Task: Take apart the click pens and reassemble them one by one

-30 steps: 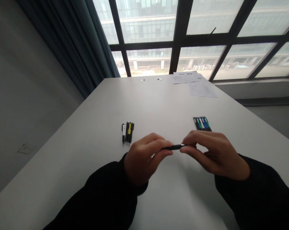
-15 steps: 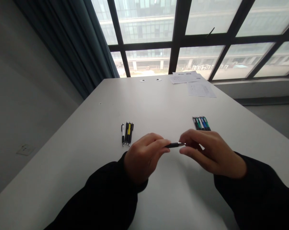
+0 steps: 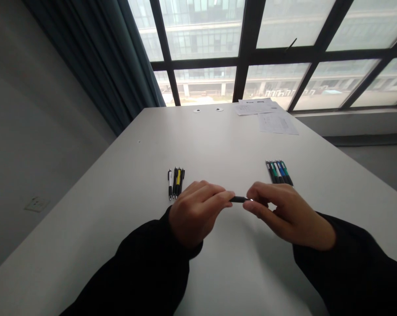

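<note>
Both my hands hold one dark pen (image 3: 239, 199) level above the white table (image 3: 218, 145). My left hand (image 3: 194, 213) is closed round the pen's barrel, most of which is hidden in the fingers. My right hand (image 3: 287, 213) pinches the pen's silvery tip end with thumb and fingers. A row of several pens, one white, one yellow and the others black (image 3: 175, 182), lies to the left beyond my left hand. Another row of green, blue and dark pens (image 3: 279, 171) lies just beyond my right hand.
Loose printed sheets (image 3: 267, 114) lie at the table's far right by the window. Two small white discs (image 3: 208, 109) sit at the far edge. A dark curtain (image 3: 96, 61) hangs at the left, with a grey wall beside it.
My hands have drawn closer together, so less of the pen shows between them. The pen rows on the table have not moved.
</note>
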Demonstrator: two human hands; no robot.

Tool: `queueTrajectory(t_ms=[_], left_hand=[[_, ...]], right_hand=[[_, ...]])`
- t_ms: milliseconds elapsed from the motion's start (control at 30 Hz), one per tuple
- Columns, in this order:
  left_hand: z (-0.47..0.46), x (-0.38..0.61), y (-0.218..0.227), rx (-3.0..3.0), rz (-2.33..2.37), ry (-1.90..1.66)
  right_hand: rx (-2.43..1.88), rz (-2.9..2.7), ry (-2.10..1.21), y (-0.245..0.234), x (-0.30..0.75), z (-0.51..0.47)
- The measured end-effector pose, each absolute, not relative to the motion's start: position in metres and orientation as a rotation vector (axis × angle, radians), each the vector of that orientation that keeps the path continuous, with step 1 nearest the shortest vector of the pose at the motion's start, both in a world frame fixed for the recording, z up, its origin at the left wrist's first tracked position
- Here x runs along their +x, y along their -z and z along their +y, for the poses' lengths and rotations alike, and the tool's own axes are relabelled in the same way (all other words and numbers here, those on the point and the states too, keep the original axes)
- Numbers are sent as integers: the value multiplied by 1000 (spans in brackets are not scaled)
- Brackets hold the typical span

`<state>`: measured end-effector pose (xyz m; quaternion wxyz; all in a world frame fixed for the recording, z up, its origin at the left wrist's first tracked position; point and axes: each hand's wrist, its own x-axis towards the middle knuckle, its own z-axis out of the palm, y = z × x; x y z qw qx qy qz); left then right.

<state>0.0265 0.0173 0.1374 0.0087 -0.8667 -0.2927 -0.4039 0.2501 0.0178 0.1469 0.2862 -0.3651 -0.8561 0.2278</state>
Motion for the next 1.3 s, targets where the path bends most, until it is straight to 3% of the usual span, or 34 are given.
queueTrajectory(t_ms=[133,333,400,567,733,1300], left_hand=[[18,25,-138,-2708,-875,1257],[18,14,-145,-2620,-717,1235],[16,13,-147,-2530,-769,1239],[15,18,-143,-2411,-1170,1544],[8,17,-142,-2984,-1258,1860],[3,7,-154,-3250,-1331,1943]], right_hand=[[-934,-2293,-698,-144,247,16],[-950,-1769,-1622,-126,230,6],[-853,-1664,-1750,-120,224,1],[-696,-1714,-1525,-116,213,-10],[-686,-1840,-1424,-113,207,-18],[-716,-2027,-1352,-97,200,-25]])
